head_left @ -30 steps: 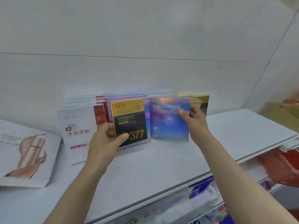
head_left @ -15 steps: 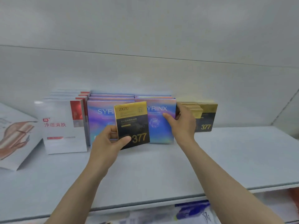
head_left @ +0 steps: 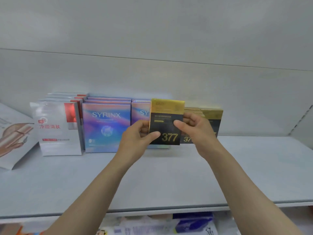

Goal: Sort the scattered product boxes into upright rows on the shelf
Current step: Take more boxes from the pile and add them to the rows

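Gripping the flat black-and-gold "377" box (head_left: 166,122) by its edges, left hand (head_left: 135,141) and right hand (head_left: 197,131) hold it above the white shelf (head_left: 152,180), seemingly mid-placement, next needing lowering upright before the matching gold-topped row (head_left: 210,119).

Behind the left hand (head_left: 135,138), the second blue box (head_left: 139,111) is mostly hidden; behind the right hand (head_left: 196,131), gold boxes (head_left: 211,114) partly.

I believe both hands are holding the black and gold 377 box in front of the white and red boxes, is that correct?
Not quite. In the head view the left hand and right hand hold the 377 box in front of the SYRINX boxes, beside the row of 377 boxes.
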